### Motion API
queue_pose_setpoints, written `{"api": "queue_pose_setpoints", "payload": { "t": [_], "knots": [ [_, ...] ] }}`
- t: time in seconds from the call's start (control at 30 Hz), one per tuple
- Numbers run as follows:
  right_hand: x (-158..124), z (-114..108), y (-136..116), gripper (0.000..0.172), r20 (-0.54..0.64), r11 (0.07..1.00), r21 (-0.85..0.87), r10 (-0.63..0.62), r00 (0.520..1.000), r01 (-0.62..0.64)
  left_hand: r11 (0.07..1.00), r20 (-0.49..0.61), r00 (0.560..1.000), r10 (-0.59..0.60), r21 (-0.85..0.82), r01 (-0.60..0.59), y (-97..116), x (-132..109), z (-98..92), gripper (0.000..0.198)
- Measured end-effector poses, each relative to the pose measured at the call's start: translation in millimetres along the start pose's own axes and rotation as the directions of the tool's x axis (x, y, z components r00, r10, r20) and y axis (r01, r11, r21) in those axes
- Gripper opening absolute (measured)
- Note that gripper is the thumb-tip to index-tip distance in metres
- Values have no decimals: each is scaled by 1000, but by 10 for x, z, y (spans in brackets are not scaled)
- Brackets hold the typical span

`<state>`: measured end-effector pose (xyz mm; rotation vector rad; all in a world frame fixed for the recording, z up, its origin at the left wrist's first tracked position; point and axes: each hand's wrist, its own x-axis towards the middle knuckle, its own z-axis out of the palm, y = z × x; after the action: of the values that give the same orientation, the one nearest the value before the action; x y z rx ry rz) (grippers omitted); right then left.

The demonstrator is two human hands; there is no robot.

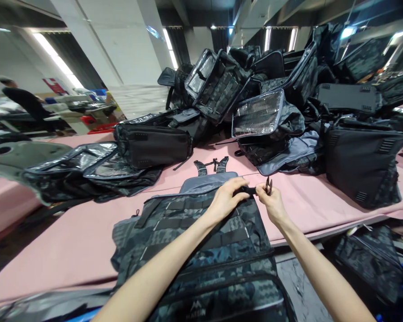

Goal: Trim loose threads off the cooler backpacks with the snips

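Observation:
A dark camouflage backpack (201, 250) lies flat in front of me on the pink table (70, 241), its top pointing away. My left hand (226, 197) pinches a black strap (248, 190) at the backpack's top edge. My right hand (272, 201) is closed round small thread snips (268, 184), whose dark blades stick up beside the strap's other end. Both hands almost touch over the strap.
A big heap of black and camouflage bags (272, 89), some with clear plastic pockets, fills the table's far side. More bags lie at the left (80, 170) and below the table's right edge (369, 264). A person (23, 100) sits far off at the left.

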<state>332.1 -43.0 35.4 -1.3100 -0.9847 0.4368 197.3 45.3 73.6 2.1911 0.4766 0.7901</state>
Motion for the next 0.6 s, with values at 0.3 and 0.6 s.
{"api": "queue_pose_setpoints", "payload": {
  "t": [0.3,0.6],
  "knots": [
    [-110,-187,-16,32,-33,775,-612,-228,973,160,988,22,989,-144,-59,145,-61,26,-15,12],
    [-188,-212,-119,17,71,494,-795,-500,863,352,983,4,986,-168,-81,167,-65,22,-9,11]
  ]
}}
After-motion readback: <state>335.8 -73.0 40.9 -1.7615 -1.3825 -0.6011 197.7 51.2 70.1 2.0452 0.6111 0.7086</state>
